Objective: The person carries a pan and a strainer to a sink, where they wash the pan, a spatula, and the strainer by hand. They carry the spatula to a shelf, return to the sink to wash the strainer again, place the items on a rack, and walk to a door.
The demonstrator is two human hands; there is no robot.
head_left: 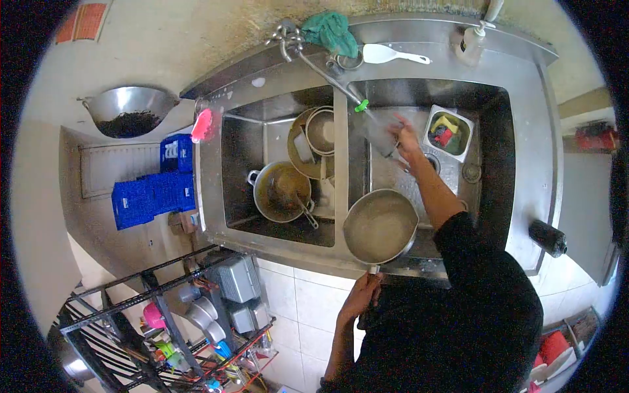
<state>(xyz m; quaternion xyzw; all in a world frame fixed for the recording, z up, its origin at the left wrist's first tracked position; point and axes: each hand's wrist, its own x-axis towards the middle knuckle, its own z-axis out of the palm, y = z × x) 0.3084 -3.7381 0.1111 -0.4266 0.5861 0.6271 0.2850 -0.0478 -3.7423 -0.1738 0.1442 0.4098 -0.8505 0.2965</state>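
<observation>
My left hand [362, 295] grips the handle of a steel saucepan [380, 226] that rests over the front rim of the right sink basin [488, 124]. My right hand [405, 139] reaches into that basin, blurred, under the running water just below the green-tipped faucet spout [361, 105]. Whether it holds something I cannot make out. A small metal tub [449, 133] with yellow and red scrubbers sits right of that hand.
The left basin [242, 157] holds a dirty pot [282, 191], a pan and a bowl [321, 131]. A green cloth [333, 31] and white spatula [393, 56] lie on the back ledge. A wire rack [170, 314] stands lower left; blue crates [154, 190] lie left.
</observation>
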